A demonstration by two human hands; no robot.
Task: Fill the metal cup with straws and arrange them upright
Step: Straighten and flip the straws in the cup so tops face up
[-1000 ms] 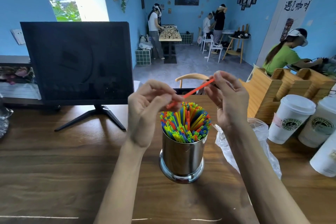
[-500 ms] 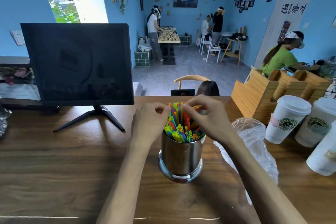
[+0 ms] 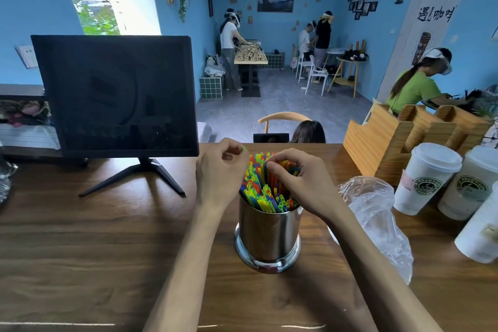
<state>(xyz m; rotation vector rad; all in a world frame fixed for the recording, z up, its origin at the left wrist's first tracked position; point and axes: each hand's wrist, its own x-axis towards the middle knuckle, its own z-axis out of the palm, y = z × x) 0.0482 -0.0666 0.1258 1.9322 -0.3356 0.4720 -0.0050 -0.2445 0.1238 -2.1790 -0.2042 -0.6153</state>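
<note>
A shiny metal cup (image 3: 269, 234) stands on the wooden table (image 3: 80, 237), packed with colourful straws (image 3: 262, 193) that stand roughly upright and lean a little away from me. My left hand (image 3: 219, 172) is at the bundle's left edge, fingers curled, pinching the tip of a green straw (image 3: 244, 148). My right hand (image 3: 299, 180) lies over the right side of the bundle. Its curled fingertips pinch into the straw tops and hide the straws beneath it.
A black monitor (image 3: 116, 94) on a stand sits at the back left. A crumpled clear plastic bag (image 3: 374, 213) lies just right of the cup. Three lidded paper cups (image 3: 425, 178) and a wooden organiser (image 3: 390, 143) stand at the right.
Both hands have come down from holding an orange straw above the cup. They now sit on the straw tops, and that orange straw is no longer held in the air.
</note>
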